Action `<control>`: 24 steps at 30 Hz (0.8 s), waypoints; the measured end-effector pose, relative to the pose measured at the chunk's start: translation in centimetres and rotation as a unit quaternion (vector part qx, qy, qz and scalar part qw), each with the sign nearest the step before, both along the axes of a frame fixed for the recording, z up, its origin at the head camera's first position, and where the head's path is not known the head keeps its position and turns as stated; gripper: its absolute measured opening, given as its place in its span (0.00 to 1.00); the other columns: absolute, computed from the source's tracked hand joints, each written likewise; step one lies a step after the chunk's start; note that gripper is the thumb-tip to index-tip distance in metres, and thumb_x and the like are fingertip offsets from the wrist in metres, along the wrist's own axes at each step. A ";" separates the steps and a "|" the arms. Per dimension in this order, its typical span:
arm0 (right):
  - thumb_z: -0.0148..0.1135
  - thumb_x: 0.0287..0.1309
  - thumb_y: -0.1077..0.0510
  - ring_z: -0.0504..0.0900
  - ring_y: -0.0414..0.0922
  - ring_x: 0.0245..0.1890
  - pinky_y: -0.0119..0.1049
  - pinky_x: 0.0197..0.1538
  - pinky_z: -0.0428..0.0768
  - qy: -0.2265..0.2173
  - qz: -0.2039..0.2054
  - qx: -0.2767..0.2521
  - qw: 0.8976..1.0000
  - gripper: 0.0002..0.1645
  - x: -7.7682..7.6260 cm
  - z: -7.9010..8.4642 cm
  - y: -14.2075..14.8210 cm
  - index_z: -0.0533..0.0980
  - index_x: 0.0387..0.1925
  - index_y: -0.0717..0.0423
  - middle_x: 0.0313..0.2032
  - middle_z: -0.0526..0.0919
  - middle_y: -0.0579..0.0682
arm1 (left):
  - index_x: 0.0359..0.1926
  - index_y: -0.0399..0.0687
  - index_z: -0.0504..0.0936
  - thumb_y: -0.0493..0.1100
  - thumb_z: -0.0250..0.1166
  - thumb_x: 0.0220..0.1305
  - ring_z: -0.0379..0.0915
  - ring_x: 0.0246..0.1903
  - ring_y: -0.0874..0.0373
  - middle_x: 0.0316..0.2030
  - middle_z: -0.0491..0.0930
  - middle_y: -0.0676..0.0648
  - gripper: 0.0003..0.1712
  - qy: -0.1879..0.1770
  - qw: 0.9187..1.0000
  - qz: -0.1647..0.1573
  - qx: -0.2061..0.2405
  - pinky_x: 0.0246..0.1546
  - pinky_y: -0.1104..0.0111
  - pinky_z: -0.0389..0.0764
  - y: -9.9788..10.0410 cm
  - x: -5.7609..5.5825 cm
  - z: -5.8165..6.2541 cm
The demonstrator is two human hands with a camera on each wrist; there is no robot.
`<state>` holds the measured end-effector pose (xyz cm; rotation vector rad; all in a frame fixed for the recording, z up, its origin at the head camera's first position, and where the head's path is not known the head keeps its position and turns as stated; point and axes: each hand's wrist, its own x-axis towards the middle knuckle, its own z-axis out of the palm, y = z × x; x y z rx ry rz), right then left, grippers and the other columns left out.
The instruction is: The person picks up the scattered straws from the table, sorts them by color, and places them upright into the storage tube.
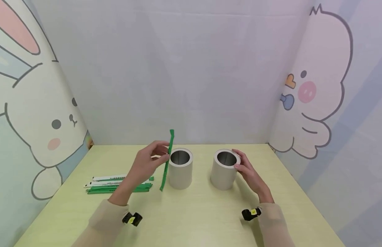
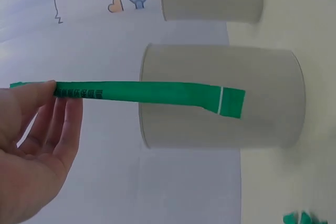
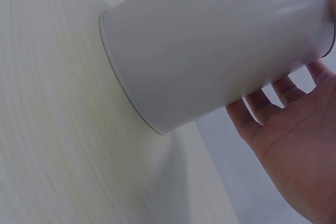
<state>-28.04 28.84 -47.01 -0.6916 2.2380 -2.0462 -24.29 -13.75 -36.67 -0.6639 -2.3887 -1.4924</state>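
Note:
My left hand pinches a slim green stick packet between thumb and fingers, holding it nearly upright. Its dark printing and flat crimped end show in the left wrist view. Right beside it stands a white cylindrical canister, open at the top and grey inside. A matching canister to the right is in the grasp of my right hand, thumb and fingers around its right side near the rim. In the right wrist view, several fingertips lie against that canister's wall.
Green packets and white packets lie in a loose pile on the left of the pale wooden table, partly behind my left forearm. Cloth walls with cartoon animals stand at the table's back and sides.

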 end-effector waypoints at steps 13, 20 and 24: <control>0.45 0.80 0.56 0.64 0.44 0.72 0.26 0.66 0.70 -0.008 -0.010 0.004 1.000 0.37 -0.1 -0.1 0.0 0.48 0.84 0.53 0.79 0.55 0.63 | 0.64 0.54 0.79 0.40 0.69 0.74 0.84 0.51 0.55 0.51 0.84 0.49 0.21 0.023 0.985 -0.005 0.171 0.52 0.61 0.88 11.2 -4.0 2.6; 0.45 0.80 0.55 0.62 0.46 0.73 0.27 0.67 0.70 -0.015 -0.014 0.012 1.000 0.38 -0.1 0.1 0.0 0.48 0.84 0.52 0.80 0.54 0.62 | 0.65 0.53 0.78 0.40 0.68 0.75 0.83 0.51 0.55 0.51 0.84 0.49 0.20 0.042 0.979 -0.018 0.200 0.53 0.61 0.87 15.4 -5.5 4.3; 0.45 0.81 0.54 0.61 0.47 0.74 0.27 0.67 0.69 -0.021 -0.015 0.017 1.000 0.38 -0.1 0.2 -0.1 0.48 0.84 0.51 0.80 0.54 0.61 | 0.65 0.51 0.78 0.40 0.68 0.75 0.83 0.52 0.55 0.51 0.84 0.48 0.20 0.046 0.979 -0.028 0.197 0.53 0.62 0.87 17.4 -5.9 4.2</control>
